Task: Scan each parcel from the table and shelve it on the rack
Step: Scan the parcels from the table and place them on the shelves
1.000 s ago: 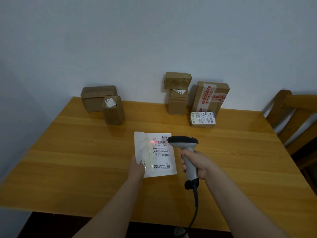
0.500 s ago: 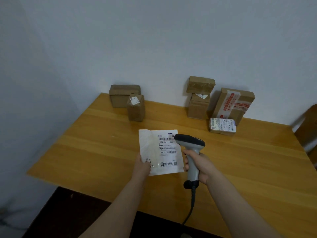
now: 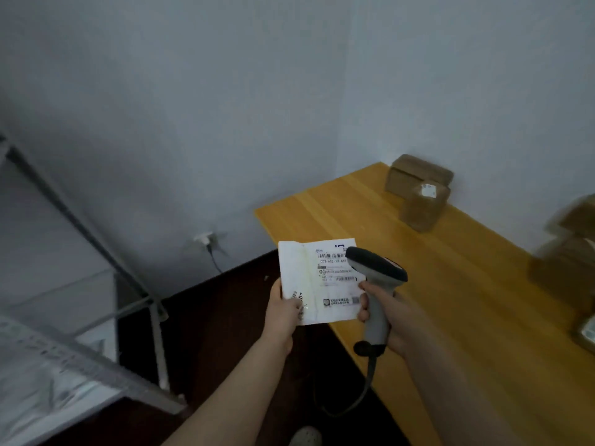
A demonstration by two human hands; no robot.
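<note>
Cable (image 3: 365, 391) slack below scanner (image 3: 376, 268), gripped in right hand (image 3: 399, 313); could snag desk (image 3: 467, 300) edge on turn. Left hand (image 3: 283, 313) pinching parcel (image 3: 306, 284) by lower corner, aloft beside desk, label up. Thin pinch on flimsy mailer: likely to sag or slip before rack (image 3: 74, 358). Rack at left, its post and open floor between. Socket (image 3: 204, 239) on wall beyond. Farther, boxes (image 3: 418, 191) at desk's back corner; more at right, blurred.

Both forearms reached forward; left hand (image 3: 283, 312) pinched the white parcel (image 3: 317, 281); right hand (image 3: 391, 317) gripped the scanner (image 3: 375, 284) handle.
</note>
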